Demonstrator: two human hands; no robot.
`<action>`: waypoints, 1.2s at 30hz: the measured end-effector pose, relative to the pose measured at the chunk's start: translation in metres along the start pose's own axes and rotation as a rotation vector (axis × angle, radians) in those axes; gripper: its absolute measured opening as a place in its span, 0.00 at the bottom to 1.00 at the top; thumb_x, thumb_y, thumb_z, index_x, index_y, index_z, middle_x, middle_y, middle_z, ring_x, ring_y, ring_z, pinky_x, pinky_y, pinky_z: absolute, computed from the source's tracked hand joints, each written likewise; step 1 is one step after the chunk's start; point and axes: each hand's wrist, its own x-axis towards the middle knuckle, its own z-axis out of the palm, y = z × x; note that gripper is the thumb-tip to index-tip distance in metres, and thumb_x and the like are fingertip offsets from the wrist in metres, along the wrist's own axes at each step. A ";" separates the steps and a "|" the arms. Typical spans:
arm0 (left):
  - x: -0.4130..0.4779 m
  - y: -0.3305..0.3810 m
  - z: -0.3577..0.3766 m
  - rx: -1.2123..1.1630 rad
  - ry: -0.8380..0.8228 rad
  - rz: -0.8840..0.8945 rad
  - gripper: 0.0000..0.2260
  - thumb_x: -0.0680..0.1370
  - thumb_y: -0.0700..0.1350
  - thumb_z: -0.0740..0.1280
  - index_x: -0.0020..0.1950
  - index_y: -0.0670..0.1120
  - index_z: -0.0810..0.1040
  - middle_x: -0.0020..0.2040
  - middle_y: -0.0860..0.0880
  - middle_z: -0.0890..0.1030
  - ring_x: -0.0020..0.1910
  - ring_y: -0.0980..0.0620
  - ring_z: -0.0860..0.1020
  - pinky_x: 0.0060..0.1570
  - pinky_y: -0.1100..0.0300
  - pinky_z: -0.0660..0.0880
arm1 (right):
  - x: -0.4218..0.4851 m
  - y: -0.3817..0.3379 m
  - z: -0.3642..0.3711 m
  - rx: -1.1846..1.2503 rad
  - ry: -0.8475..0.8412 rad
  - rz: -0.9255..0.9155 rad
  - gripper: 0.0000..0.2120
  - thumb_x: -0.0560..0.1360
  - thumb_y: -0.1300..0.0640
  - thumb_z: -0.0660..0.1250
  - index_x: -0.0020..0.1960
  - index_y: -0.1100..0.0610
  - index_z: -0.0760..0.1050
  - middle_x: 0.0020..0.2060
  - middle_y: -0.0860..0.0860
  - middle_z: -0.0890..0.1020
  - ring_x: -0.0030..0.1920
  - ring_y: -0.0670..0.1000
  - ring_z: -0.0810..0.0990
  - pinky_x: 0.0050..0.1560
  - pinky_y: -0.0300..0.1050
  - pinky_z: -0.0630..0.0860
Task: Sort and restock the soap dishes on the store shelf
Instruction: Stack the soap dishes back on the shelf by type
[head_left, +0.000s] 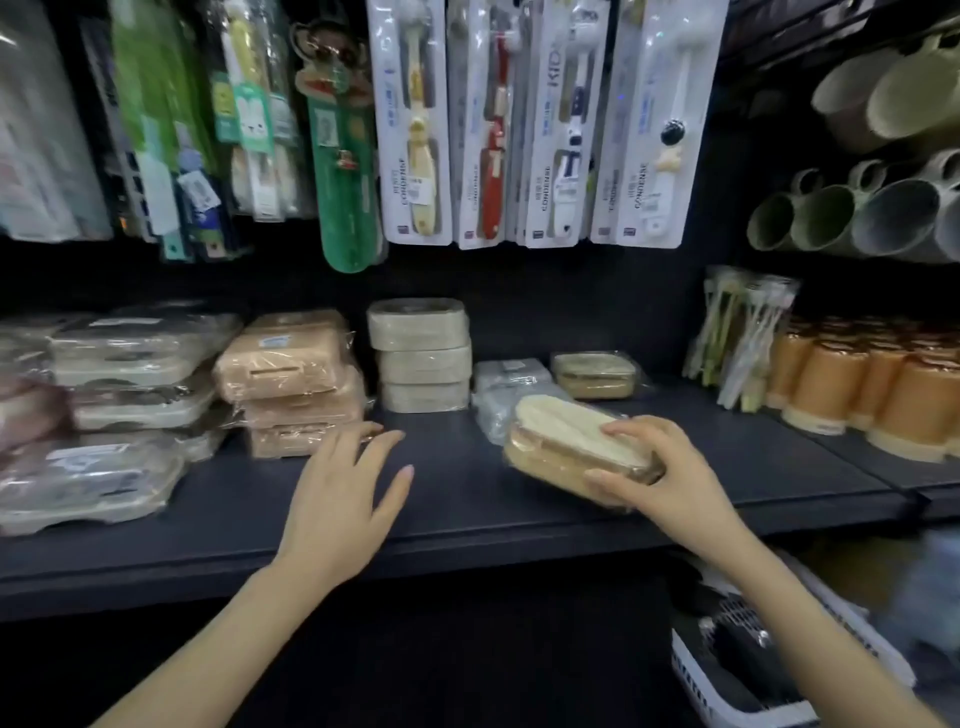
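Observation:
My right hand (660, 467) grips a wrapped tan soap dish with a cream lid (561, 441), tilted, over the dark shelf (467, 509). My left hand (343, 493) hovers open above the shelf, fingers spread, fingertips near a stack of peach soap dishes (291, 379). Further back stand a stack of three beige dishes (421, 358), grey wrapped dishes (504, 384) and one olive-tan dish (595, 375). At the left lie wrapped white and grey dishes (124, 384).
Packaged toothbrushes (519, 119) hang above the shelf. Orange cups (872, 384) and bagged toothbrushes (737, 332) fill the right side, with mugs (857, 208) on hooks above. A white basket (753, 649) sits low at the right.

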 end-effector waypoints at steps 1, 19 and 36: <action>0.009 0.009 0.013 -0.007 -0.021 0.028 0.22 0.78 0.56 0.55 0.61 0.43 0.78 0.57 0.43 0.77 0.57 0.47 0.71 0.53 0.48 0.74 | 0.005 0.015 -0.013 -0.002 0.042 0.023 0.22 0.63 0.37 0.72 0.56 0.40 0.76 0.61 0.43 0.72 0.57 0.36 0.72 0.55 0.31 0.66; 0.126 0.040 0.145 -0.179 -0.394 -0.019 0.29 0.75 0.66 0.53 0.73 0.54 0.67 0.73 0.50 0.64 0.70 0.50 0.64 0.68 0.64 0.58 | 0.231 0.138 -0.028 0.039 -0.055 0.089 0.18 0.72 0.54 0.74 0.61 0.48 0.76 0.74 0.52 0.59 0.73 0.53 0.62 0.68 0.40 0.62; 0.112 0.032 0.121 -0.206 -0.295 0.045 0.30 0.73 0.67 0.51 0.70 0.55 0.71 0.71 0.52 0.68 0.69 0.52 0.65 0.66 0.63 0.60 | 0.189 0.119 -0.021 -0.390 0.257 -0.039 0.24 0.75 0.48 0.69 0.70 0.49 0.72 0.73 0.59 0.65 0.71 0.62 0.64 0.64 0.56 0.67</action>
